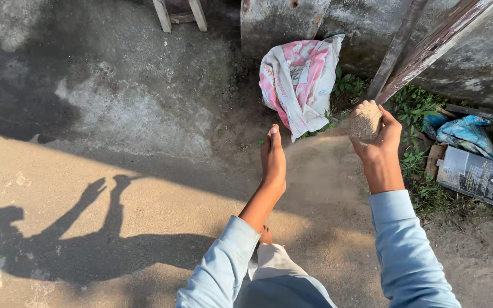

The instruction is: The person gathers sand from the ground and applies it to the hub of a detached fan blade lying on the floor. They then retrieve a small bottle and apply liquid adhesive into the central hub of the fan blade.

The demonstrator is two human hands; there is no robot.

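Now, observed:
Right hand [379,132]: raised, palm up, fingers cupped in a half-closed grip around a heap of sand [365,121].
Sand: rounded clump, no clear long axis; dust trails leftward.
Left hand [273,159]: flat, fingers straight, pointing toward the pink-white sack [299,80], holding nothing.
Ground [87,188]: sandy concrete.

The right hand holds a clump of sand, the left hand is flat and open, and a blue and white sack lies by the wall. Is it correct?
Not quite. In the head view the sack by the wall is pink and white, not blue. The rest holds: the right hand cups sand, and the left hand is flat and open.
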